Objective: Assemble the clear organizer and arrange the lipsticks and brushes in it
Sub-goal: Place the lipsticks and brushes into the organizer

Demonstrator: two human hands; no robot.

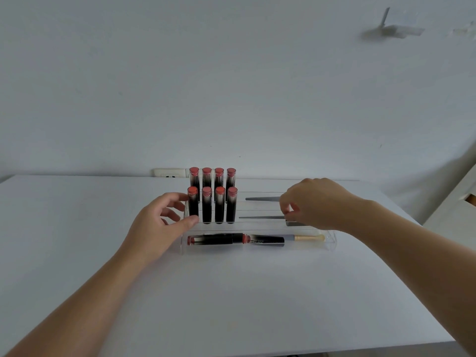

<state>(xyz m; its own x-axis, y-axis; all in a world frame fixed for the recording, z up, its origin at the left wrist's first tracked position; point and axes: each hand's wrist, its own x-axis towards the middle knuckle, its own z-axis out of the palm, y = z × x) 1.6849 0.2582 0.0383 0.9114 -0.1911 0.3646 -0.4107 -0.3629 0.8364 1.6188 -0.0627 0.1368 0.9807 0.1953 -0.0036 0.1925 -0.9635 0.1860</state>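
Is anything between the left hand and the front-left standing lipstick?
Nothing visible. The left hand is right beside that lipstick, its fingers at the lipstick's left side, with only the organizer's clear wall possibly between.

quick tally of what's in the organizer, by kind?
Upright lipsticks: 8, two rows of 4
Lying lipsticks, front tray: 2, end to end
Grey-handled brushes: 2, the right hand covers their far ends
Pale-tipped brush or applicator, front tray: 1
Total: 13
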